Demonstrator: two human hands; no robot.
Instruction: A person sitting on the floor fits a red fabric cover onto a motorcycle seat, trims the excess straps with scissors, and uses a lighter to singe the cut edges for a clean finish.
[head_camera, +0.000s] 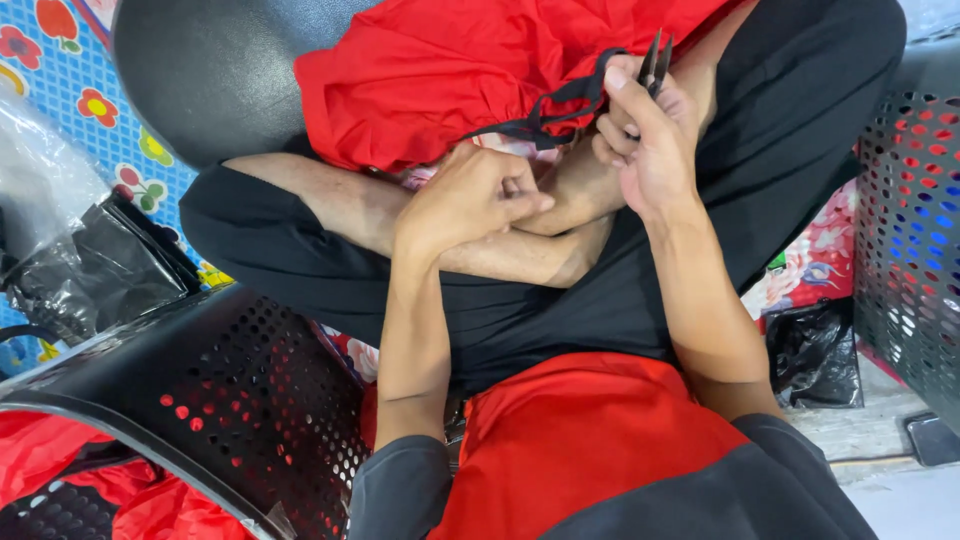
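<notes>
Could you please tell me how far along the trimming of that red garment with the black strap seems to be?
Done: red fabric pieces already sit in the black perforated basket. In hand: the right hand holds small dark metal snips against the black strap of the red fabric garment; the left hand pinches near the edge of the fabric. Left: whether the strap is trimmed cannot be told.

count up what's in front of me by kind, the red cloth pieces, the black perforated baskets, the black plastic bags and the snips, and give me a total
Red cloth pieces: 3
Black perforated baskets: 2
Black plastic bags: 2
Snips: 1, held in the right hand
Total: 8
</notes>
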